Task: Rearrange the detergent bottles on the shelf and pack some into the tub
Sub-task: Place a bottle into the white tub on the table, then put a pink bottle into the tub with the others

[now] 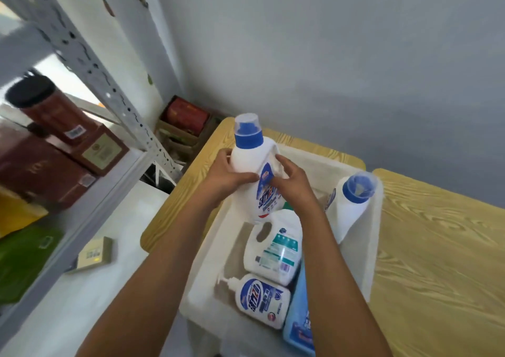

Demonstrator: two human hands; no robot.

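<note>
Head view: both my hands, left (229,177) and right (293,182), clasp the rigid, slippery, likely heavy white blue-capped plastic detergent bottle (252,165) mid-body.

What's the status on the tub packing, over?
Left hand and right hand both grip blue-capped detergent bottle, upright over the tub. Handled jug and pump bottle lie below, crowding the space.

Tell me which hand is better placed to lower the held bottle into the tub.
Probably the left hand: it wraps the white bottle around its body, over the tub. The right hand only has fingers on the label side.
</note>
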